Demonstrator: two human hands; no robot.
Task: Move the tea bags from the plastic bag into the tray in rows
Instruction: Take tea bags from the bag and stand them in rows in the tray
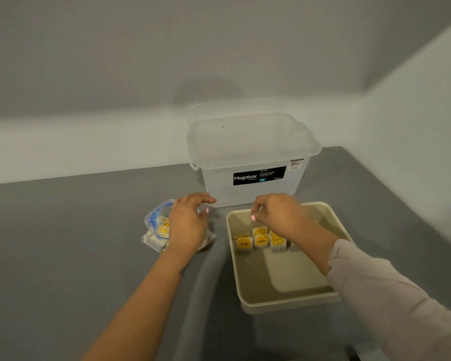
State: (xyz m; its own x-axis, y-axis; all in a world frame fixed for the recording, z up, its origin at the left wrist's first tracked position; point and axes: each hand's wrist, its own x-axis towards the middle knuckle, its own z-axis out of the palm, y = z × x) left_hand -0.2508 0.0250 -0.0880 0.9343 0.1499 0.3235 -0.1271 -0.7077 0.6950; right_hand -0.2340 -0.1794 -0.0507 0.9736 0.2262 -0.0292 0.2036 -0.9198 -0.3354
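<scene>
on the left of the grey table [63, 243] lies the clear plastic bag [155, 230] with a blue zip strip, and yellow-labelled tea bags show through it. the left hand [189, 225] hovers over the bag's right part, palm down, fingers loosely curved and spread; it seems to hold nothing, though whether the fingertips touch the plastic cannot be told.

behind, in the middle, stands a translucent storage box [253, 157] with a black "megabox" label, its lid on.

to the right, just in front of the box, sits the beige tray [292, 300]. in its far half a cluster of tea bags [261, 241] stands in two short rows, yellow labels reading "tea" facing the camera; the right end of the rows is hidden by the wrist. the right hand [279, 212] hangs over the tray's far end, above the tea bags, with thumb and fingers drawn together as in a narrow pinch; what, if anything, it pinches is too small to tell. a pale sleeve [391, 295] covers that forearm.
</scene>
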